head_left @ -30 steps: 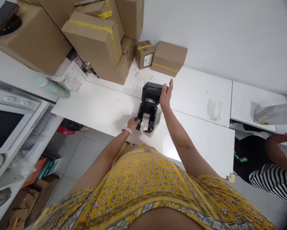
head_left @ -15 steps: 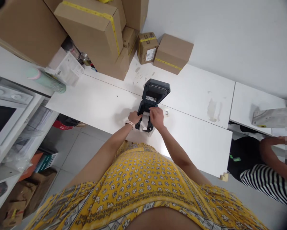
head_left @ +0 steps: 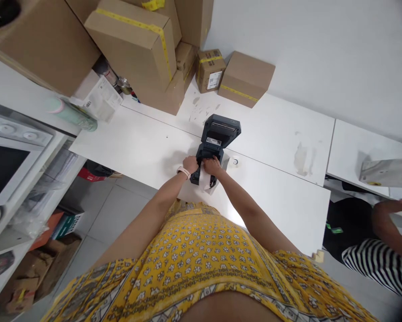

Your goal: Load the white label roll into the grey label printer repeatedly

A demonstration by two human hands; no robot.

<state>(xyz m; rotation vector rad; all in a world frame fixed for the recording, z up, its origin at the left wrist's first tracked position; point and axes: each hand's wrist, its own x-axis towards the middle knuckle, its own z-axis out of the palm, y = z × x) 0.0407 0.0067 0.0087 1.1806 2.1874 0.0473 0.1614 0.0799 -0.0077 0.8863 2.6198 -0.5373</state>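
Observation:
A dark label printer (head_left: 220, 127) stands on the white table with its lid raised. A white strip of label paper (head_left: 205, 179) hangs out over its front edge; the roll behind it is mostly covered by my fingers. My left hand (head_left: 190, 164), with a pale watch band on the wrist, is closed at the printer's left side, its fingertips partly hidden. My right hand (head_left: 212, 166) reaches into the open printer, fingers bent over the label paper. Just right of the printer is a small white roll (head_left: 234, 162).
Cardboard boxes with yellow tape (head_left: 130, 40) are stacked at the back left. Two smaller boxes, one plain (head_left: 246, 78), stand against the wall. A green bottle (head_left: 75, 115) lies at the left, above a microwave (head_left: 9, 165). Another person's arm (head_left: 390, 228) is at the right.
My right hand has moved deeper into the printer and onto the label paper. The paper strip lies straighter over the front. My left hand stays at the left side; the view has shifted slightly.

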